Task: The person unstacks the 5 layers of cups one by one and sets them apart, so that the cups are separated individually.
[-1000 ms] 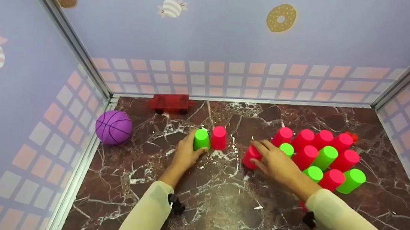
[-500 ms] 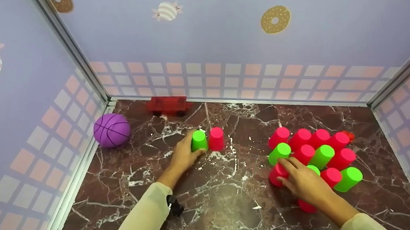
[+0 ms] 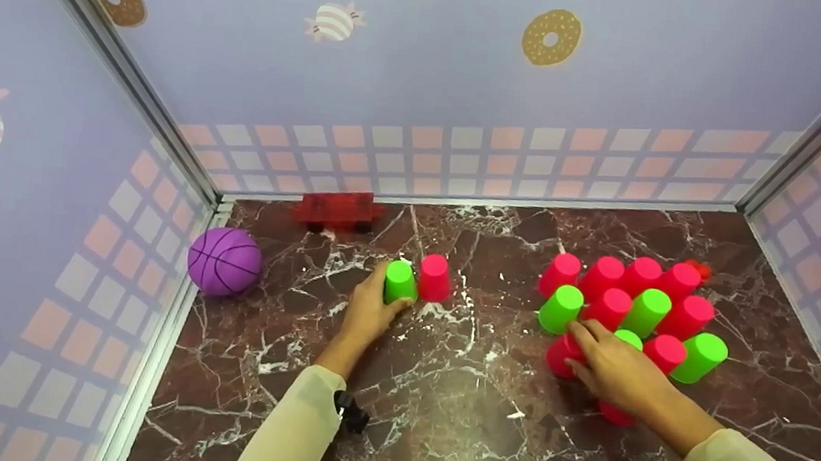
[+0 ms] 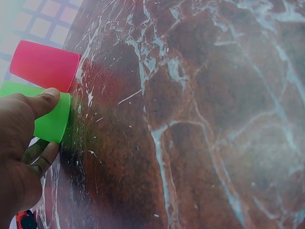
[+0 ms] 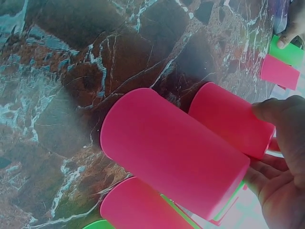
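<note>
My left hand (image 3: 366, 311) holds an upside-down green cup (image 3: 399, 282), thumb on its near side and fingers round the far side. A pink cup (image 3: 435, 278) stands upside down just right of it. In the left wrist view, the thumb lies across the green cup (image 4: 51, 117). My right hand (image 3: 619, 367) grips another pink cup (image 3: 563, 354) at the near left of a cluster, partly hidden by the fingers. A green cup (image 3: 561, 309) stands right behind it. In the right wrist view, thumb and fingers hold the pink cup (image 5: 228, 119) beyond a larger-looking pink cup (image 5: 171, 152).
Several upside-down pink and green cups, such as a green cup (image 3: 699, 358), crowd the right side. A purple ball (image 3: 224, 261) sits by the left wall, a red toy vehicle (image 3: 337, 211) at the back. Patterned walls (image 3: 425, 74) bound the marbled surface (image 3: 436, 436).
My right hand has moved right and nearer with the pink cup, from mid-surface to the cluster's near left, and has hardly moved since half a second ago. The left hand stays on the green cup.
</note>
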### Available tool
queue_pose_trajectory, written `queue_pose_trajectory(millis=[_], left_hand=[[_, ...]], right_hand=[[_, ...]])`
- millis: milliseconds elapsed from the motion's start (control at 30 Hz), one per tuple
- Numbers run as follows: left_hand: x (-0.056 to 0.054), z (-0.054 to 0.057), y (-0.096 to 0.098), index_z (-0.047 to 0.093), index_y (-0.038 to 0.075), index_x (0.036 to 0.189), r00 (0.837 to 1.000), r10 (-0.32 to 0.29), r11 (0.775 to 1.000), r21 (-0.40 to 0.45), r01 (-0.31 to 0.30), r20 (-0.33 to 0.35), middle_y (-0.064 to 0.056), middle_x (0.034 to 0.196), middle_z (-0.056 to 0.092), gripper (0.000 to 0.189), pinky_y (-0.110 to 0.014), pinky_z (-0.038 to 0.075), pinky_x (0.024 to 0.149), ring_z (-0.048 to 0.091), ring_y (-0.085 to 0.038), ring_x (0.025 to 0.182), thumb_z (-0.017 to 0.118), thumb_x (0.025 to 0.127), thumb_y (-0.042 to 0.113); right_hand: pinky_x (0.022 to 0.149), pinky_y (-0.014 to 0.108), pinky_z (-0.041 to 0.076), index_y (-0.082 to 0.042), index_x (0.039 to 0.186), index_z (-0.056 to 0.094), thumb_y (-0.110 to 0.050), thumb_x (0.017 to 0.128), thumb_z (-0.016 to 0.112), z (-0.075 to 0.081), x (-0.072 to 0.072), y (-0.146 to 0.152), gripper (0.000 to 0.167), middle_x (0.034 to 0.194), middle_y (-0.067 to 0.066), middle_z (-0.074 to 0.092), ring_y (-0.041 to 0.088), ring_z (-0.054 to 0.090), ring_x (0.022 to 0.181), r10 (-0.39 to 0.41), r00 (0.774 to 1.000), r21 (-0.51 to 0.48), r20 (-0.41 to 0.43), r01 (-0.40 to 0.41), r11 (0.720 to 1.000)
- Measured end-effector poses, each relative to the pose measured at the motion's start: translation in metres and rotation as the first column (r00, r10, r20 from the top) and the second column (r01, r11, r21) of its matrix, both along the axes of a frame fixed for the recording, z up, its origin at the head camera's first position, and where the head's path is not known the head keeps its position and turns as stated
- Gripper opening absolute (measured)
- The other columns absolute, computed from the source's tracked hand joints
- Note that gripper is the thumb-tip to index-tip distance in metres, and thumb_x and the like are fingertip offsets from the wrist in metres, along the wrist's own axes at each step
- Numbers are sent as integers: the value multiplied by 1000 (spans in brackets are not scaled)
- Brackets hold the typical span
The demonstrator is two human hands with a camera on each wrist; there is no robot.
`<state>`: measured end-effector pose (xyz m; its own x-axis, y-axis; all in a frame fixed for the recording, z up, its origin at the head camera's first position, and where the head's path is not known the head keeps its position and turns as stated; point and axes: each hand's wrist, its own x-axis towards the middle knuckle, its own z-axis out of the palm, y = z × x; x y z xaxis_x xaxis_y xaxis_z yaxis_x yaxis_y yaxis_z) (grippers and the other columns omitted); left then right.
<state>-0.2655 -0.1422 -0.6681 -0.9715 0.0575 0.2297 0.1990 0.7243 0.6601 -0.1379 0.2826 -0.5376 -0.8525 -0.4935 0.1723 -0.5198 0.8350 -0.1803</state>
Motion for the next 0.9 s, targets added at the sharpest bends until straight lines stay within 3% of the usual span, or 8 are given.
queue_pose_trajectory(millis=[267,500,633,767,900], left_hand=[[0,-1,1,56,19,151,1000,3,1000,-2,-3,-18,-16,132,78,77,-56,61,105,77,-38,121,95,86,33],[-2,2,0,56,21,151,1000,-1,1000,1,1,-12,-15,132,78,77,-55,61,105,77,-36,120,95,86,33],[-3,2,-1,56,20,151,1000,0,1000,0,0,-18,-15,131,78,77,-54,61,105,77,-36,120,95,86,34],[-2,3,0,56,21,152,1000,0,1000,4,0,-6,-14,134,77,77,-54,60,108,76,-35,123,95,86,34],[0,2,3,57,20,152,1000,5,1000,1,-5,-4,-14,136,77,77,-54,59,109,75,-36,125,95,86,31]], right_hand=[[74,50,66,5,141,59,-20,96,87,2,-1,-1,58,122,23,68,33,72,74,7,1000,22,3,-7,1000],[84,55,67,6,140,64,-29,96,87,15,-10,-9,61,130,26,69,43,75,111,35,986,55,-166,-26,998],[84,55,67,5,140,66,-32,96,85,25,-26,-24,60,131,25,70,44,73,115,61,972,54,-229,-50,997],[100,58,63,2,149,61,-37,102,79,31,-47,-49,64,140,26,68,46,71,126,63,984,20,-165,-61,998],[106,57,62,0,157,55,-39,105,75,27,-67,-81,68,146,25,65,44,68,131,76,994,-25,-79,-78,997]])
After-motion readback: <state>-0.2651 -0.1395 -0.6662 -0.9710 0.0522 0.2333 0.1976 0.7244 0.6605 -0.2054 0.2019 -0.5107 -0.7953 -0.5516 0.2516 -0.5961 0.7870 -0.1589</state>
